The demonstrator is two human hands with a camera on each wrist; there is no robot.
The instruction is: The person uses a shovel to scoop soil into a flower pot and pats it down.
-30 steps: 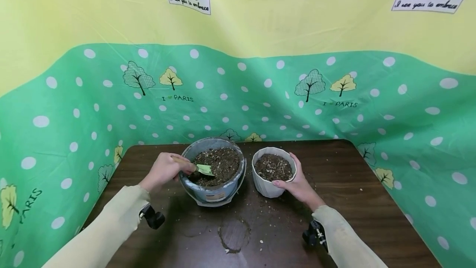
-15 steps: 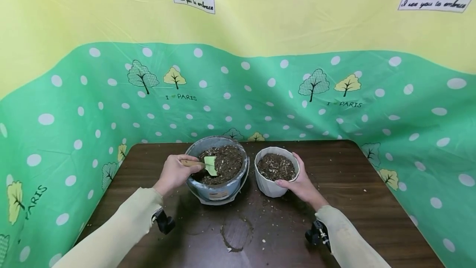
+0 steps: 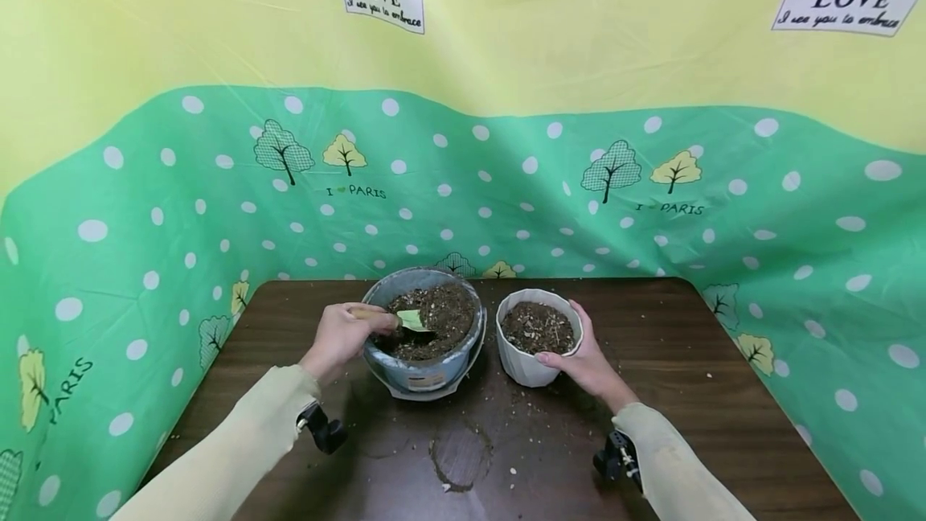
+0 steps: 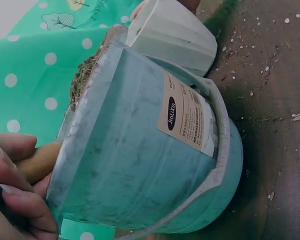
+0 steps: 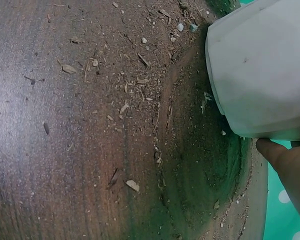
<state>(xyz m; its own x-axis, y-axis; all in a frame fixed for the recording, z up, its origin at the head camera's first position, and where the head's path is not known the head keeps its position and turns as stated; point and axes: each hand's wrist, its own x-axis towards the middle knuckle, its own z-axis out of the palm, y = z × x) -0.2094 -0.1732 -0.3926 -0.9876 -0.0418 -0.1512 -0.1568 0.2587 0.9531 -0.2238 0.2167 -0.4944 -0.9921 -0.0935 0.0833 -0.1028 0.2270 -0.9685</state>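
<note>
My left hand (image 3: 349,338) grips the wooden handle (image 4: 42,161) of a small trowel over the left rim of a blue-grey bucket (image 4: 125,145). The trowel's light green blade (image 3: 412,320) is tipped into the dark soil (image 3: 450,313) inside, its lower edge hidden there. To the right stands a white faceted flowerpot (image 3: 526,368), nearly full of soil mixed with pale bits (image 3: 537,326). My right hand (image 3: 587,362) holds this pot by its right side, thumb at the front near the rim. In the right wrist view, only part of the pot's wall and some of the hand show.
The dark wooden table (image 3: 673,392) carries scattered soil crumbs and chips (image 5: 132,185) around the pot. A ring of dirt (image 3: 460,457) marks the surface in front. The bucket's handle (image 4: 215,175) hangs down its near side. A green and yellow cloth (image 3: 499,167) closes off the back and sides.
The trowel blade first moved right and turned its face up over the soil, then tilted down into it. The right hand stays on the flowerpot. The head view shifted slightly.
</note>
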